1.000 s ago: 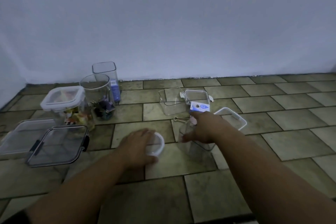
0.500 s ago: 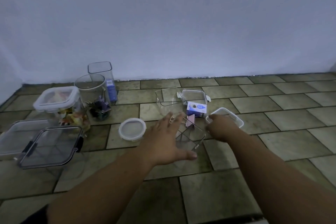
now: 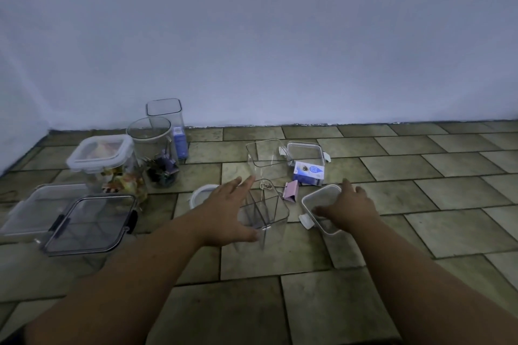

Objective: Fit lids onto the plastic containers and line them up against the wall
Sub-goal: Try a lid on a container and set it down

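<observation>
A clear square container (image 3: 267,211) stands on the tiled floor in front of me. My left hand (image 3: 231,211) lies against its left side with fingers straight and spread. My right hand (image 3: 349,209) grips a white-rimmed rectangular lid (image 3: 315,200) just right of the container, tilted up off the floor. A round white lid (image 3: 200,193) lies partly hidden behind my left hand. Further back stand an open clear container (image 3: 263,152) and a small box with white clips (image 3: 305,150).
At the left stand a tall square container (image 3: 165,115) by the wall (image 3: 280,36), a round jar (image 3: 151,145), a lidded tub (image 3: 103,154), a large tub (image 3: 30,207) and a dark-rimmed lid (image 3: 89,221). A blue-white carton (image 3: 308,172) and pink binder clip (image 3: 291,190) lie nearby.
My left hand left the round lid and came right to the clear container. My right hand moved off the container to the rectangular lid and pulled it nearer.
</observation>
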